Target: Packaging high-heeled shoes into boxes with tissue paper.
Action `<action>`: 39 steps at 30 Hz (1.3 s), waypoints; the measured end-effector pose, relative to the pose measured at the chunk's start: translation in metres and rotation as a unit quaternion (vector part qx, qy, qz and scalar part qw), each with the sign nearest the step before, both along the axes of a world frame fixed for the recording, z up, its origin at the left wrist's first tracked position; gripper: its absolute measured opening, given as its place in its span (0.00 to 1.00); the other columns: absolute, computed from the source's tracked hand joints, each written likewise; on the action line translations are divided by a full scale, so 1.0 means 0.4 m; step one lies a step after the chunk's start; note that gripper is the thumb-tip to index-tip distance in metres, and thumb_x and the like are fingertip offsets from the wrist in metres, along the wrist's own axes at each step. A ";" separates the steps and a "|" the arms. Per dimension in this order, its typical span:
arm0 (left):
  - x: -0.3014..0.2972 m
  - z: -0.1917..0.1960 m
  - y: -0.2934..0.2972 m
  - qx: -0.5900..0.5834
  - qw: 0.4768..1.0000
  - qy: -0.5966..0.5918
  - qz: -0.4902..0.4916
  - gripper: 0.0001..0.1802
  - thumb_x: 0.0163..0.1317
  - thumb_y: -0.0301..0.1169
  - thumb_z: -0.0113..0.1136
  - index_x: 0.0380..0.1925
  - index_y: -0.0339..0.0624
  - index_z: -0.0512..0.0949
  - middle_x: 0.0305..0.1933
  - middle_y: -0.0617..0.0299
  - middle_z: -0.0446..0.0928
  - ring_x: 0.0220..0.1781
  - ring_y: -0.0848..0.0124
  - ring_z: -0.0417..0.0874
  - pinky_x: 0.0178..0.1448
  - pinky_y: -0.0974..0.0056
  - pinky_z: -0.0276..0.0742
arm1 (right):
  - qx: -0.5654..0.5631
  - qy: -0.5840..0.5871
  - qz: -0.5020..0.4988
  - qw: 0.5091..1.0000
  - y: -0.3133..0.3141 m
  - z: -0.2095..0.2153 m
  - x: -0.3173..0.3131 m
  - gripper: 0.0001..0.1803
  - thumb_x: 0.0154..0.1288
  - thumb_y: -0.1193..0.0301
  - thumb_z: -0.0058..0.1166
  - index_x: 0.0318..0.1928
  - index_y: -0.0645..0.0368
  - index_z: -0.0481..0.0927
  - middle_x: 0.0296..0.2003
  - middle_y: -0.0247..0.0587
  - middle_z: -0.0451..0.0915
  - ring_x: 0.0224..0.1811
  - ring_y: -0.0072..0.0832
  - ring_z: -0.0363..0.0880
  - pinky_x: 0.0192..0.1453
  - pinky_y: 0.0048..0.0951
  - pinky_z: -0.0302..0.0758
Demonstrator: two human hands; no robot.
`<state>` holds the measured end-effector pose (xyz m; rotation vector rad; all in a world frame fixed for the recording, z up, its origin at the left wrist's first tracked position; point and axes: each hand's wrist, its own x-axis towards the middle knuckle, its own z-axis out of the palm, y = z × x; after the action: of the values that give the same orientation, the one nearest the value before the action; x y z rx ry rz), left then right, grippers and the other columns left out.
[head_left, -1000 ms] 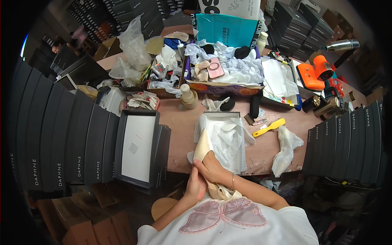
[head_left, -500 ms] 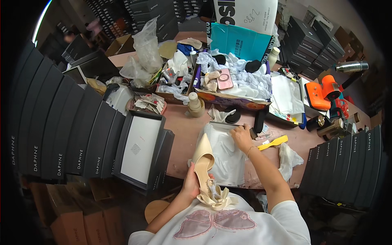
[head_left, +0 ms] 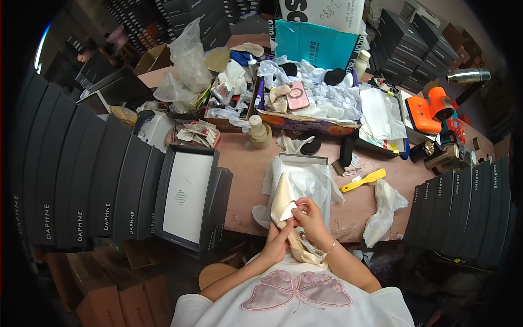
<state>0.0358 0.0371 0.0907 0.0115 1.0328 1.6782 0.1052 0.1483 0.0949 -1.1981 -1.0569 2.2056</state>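
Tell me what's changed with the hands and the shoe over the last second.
Half a second ago the right hand was stretched out over the white tissue paper in the open box; it has come back to the beige shoe. The left hand has kept holding the shoe from below. The yellow scraper hasn't moved.

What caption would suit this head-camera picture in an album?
Both hands hold a beige high-heeled shoe above a tissue-lined shoebox on a cluttered worktable.

Both hands meet at lower centre: left hand cradles the cream shoe, right hand pinching it. White tissue-lined box sits just above on the bench.
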 end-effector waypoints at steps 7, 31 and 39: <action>-0.054 -0.031 -0.047 -0.132 0.985 -0.110 0.006 0.22 0.70 0.36 0.45 0.60 0.40 0.61 0.50 0.54 0.73 0.45 0.63 0.78 0.50 0.54 0.79 | 0.582 -0.319 0.272 0.696 0.201 -0.050 -0.026 0.24 0.58 0.76 0.52 0.57 0.54 0.74 0.53 0.48 0.75 0.50 0.42 0.78 0.48 0.39 0.77; -0.060 -0.011 -0.027 -0.157 0.974 -0.163 -0.017 0.33 0.66 0.59 0.45 0.54 0.40 0.68 0.42 0.58 0.73 0.35 0.65 0.77 0.40 0.60 0.78 | 0.734 -0.372 0.369 0.432 0.275 -0.242 0.006 0.28 0.55 0.66 0.59 0.58 0.51 0.72 0.54 0.47 0.75 0.65 0.46 0.64 0.71 0.59 0.46; -0.075 -0.035 -0.039 -0.092 0.971 -0.220 0.017 0.28 0.68 0.55 0.43 0.53 0.41 0.68 0.42 0.57 0.73 0.39 0.63 0.77 0.45 0.55 0.77 | 0.597 -0.169 0.325 0.714 0.179 0.064 -0.012 0.21 0.54 0.62 0.63 0.47 0.58 0.78 0.34 0.43 0.78 0.40 0.40 0.77 0.51 0.44 0.69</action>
<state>0.0058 0.0215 0.0765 -0.4810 0.8450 1.5154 0.1006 0.2199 0.1206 -0.5784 -2.7422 0.9971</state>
